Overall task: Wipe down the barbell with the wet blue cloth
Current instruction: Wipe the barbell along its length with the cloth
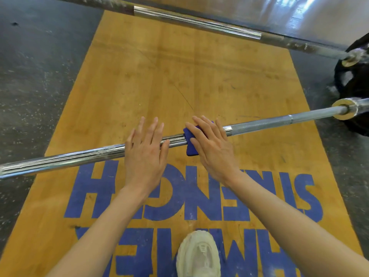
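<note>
The right hand [211, 145] lies flat on the blue cloth [190, 142], its fingers straight and slightly apart, pointing toward 11 o'clock. The cloth is draped over the barbell [79, 156], near the middle of the smooth chrome part, and the palm presses it on the shaft; the thumb rests on the near edge of the cloth. The left hand [144, 150] is just beside it, at 9 o'clock from the cloth, also flat on the bare shaft with straight fingers a little spread, holding nothing. The two hands are near but apart.

The barbell crosses the wooden platform [219, 80] from 8 o'clock to 2 o'clock. Its knurled part begins just right of the right hand and ends in a collar [344, 109] at 2 o'clock. A black weight plate [353, 80] stands behind this collar. A second barbell [199, 22] lies at 12 o'clock, well apart. At 6 o'clock a pale sneaker [198, 255] stands on the blue painted letters [179, 192].
</note>
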Tool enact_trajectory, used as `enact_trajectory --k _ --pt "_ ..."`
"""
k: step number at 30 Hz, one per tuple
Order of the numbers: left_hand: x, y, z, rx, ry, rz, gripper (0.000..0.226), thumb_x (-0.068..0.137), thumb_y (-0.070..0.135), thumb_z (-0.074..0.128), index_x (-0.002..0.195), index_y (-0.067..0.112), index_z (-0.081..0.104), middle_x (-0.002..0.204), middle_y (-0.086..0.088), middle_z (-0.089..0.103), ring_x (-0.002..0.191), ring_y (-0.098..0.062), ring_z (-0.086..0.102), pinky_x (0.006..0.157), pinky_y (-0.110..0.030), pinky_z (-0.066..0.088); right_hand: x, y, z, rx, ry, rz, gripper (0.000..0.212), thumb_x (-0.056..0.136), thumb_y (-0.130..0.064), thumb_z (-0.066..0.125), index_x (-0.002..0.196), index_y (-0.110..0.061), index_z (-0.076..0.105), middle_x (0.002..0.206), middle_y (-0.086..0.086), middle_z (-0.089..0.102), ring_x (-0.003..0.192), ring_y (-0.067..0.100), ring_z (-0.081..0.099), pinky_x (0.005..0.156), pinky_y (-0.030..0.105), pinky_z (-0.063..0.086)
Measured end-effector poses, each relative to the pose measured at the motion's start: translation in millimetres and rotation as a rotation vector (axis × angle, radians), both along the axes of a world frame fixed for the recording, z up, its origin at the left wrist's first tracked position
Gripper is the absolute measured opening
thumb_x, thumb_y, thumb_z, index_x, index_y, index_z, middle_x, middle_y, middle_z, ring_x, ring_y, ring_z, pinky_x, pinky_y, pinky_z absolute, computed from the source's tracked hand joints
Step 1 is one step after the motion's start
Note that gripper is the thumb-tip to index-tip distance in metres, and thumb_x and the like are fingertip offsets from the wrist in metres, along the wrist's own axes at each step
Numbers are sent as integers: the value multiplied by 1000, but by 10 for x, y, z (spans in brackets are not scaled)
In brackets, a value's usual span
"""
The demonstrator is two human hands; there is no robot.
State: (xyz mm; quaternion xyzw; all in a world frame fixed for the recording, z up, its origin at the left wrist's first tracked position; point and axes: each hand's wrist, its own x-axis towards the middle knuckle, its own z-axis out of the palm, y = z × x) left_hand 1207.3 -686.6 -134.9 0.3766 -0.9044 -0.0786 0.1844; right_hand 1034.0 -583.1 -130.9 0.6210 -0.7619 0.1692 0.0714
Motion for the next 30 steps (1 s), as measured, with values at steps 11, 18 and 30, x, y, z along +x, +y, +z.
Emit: enact_trajectory --k 11,18,30 --pt "5 1 -2 -26 -52 11 54 109 39 22 148 14 50 160 2 41 153 -28 25 118 -41 15 6 -96 -330 -250 -22 -174 45 113 -32 20 146 -12 42 146 6 53 143 26 35 126 45 10" --pt "23 -94 55 52 -107 -31 51 108 38 25 150 18 47 161 5 39 154 -23 18 119 -28 3 -14 -129 -286 -178 -8 4 43 113 -28 23 151 -16 39 156 4 44 149 24 30 126 42 11" --pt "-74 -173 17 -38 -107 -11 55 108 43 26 149 14 48 163 1 36 154 -30 22 117 -47 21 52 -218 -472 -250 19 -136 45 112 -30 22 154 -16 27 160 5 27 155 22 13 126 45 3"
